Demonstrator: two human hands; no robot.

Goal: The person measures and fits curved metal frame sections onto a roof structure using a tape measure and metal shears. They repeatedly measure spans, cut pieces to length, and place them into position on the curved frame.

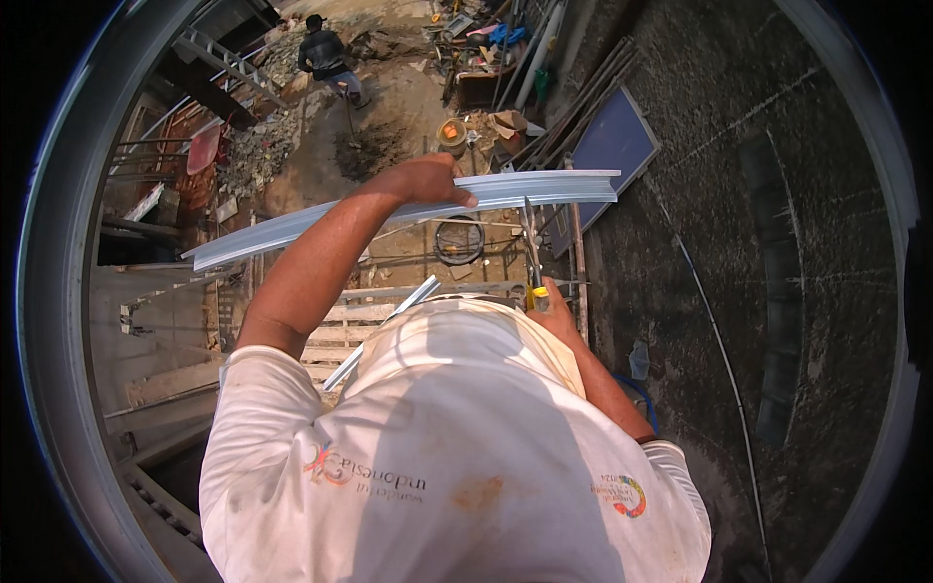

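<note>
My left hand [432, 182] is closed round a long silvery metal channel [554, 188], which lies crosswise ahead of my body. Its left end reaches out past my left forearm. In my right hand [556, 316] are metal snips [532, 248] with a yellow handle, their blades pointing away from me. The blade tips come up to the near edge of the channel, right of my left hand. Whether the blades grip the metal I cannot tell. Another strip of metal channel [420, 294] slants beside my waist, partly hidden by my shirt.
Wooden slats [335, 340] lie below me. Further down are a round black tub [459, 240] and a bucket [451, 134] with something orange in it. A blue panel [610, 146] leans at the rough wall [719, 214] on the right. Another person [326, 60] stands far off near rubble [258, 151].
</note>
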